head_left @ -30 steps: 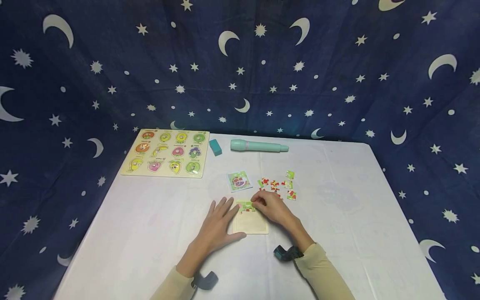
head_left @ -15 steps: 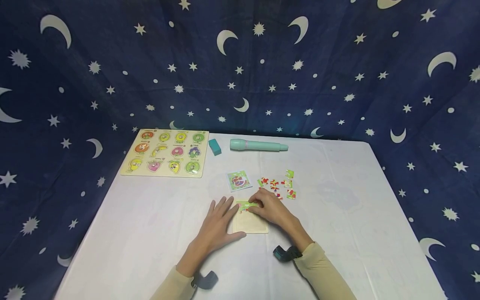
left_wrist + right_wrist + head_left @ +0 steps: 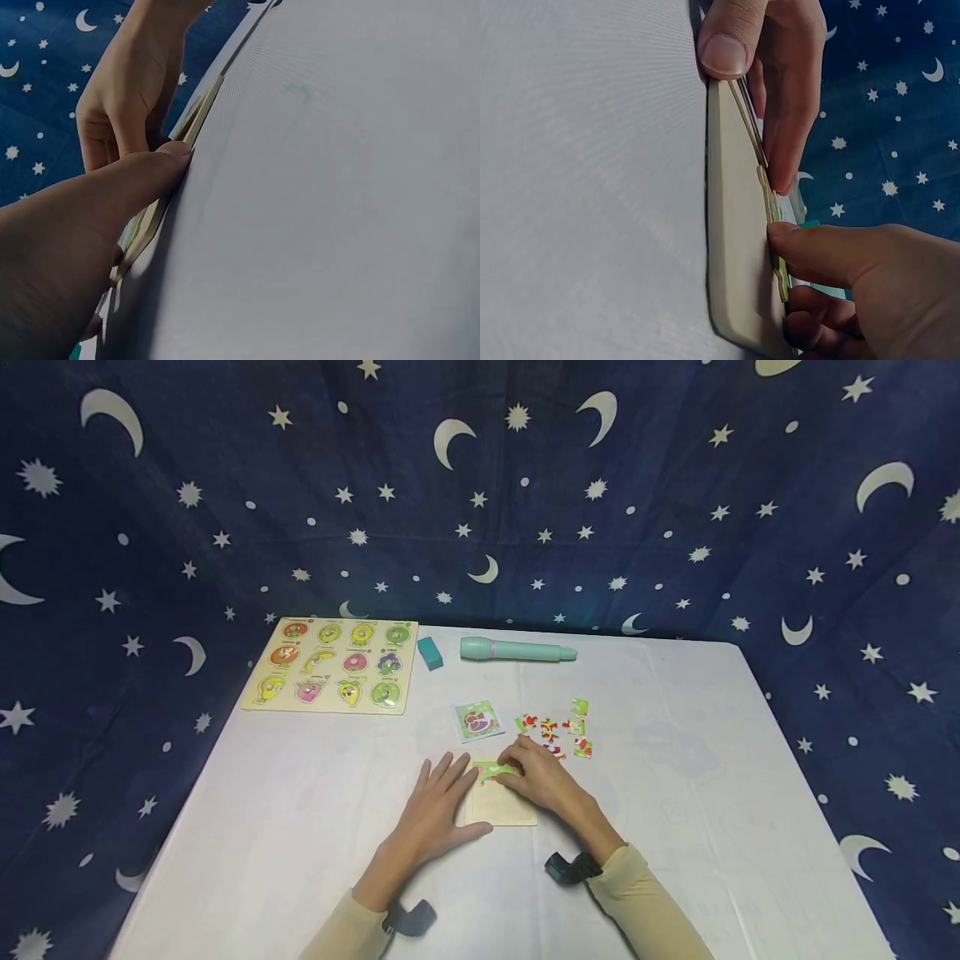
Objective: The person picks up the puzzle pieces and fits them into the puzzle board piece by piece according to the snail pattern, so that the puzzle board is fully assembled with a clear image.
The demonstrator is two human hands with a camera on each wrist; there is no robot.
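Observation:
A shallow wooden puzzle tray [image 3: 501, 807] lies near the middle of the table, with green jigsaw pieces [image 3: 486, 771] along its far edge. My left hand [image 3: 435, 816] rests at the tray's left side, fingers spread and fairly straight, thumb near the front edge. In the left wrist view the thumb [image 3: 175, 149] touches the tray's rim. Over the far right part of the tray, my right hand [image 3: 542, 774] pinches a jigsaw piece [image 3: 782, 279] between thumb and fingers. The hand hides much of that piece in the head view.
Several loose red-and-green jigsaw pieces [image 3: 575, 727] lie beyond the right hand. A square picture card [image 3: 478, 721] is behind the tray. Farther back are a mint-green microphone-shaped pen [image 3: 517, 650], a teal block [image 3: 431, 653] and a wooden fruit board [image 3: 330, 667] at left.
The right hand has shifted slightly left and away over the tray's far edge, its thumb and fingers at the jigsaw pieces. In the last half second it barely moves. The left hand stays put.

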